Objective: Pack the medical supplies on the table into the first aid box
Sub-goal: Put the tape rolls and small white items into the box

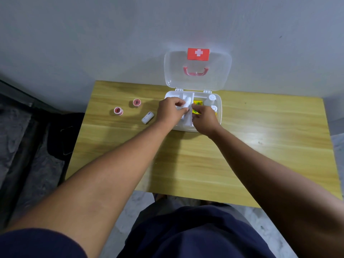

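Observation:
The white first aid box stands open at the far side of the table, its clear lid with a red cross label leaning on the wall. My left hand holds a white bandage roll over the box's left compartment. My right hand reaches into the box beside a yellow packet; whether it grips anything is hidden. Two white bottles stand in the right side. Left of the box on the table lie two red tape rolls and a white bandage roll.
The wooden table butts against a grey wall. A dark bag sits on the floor by the table's left edge. My dark shorts show at the near edge.

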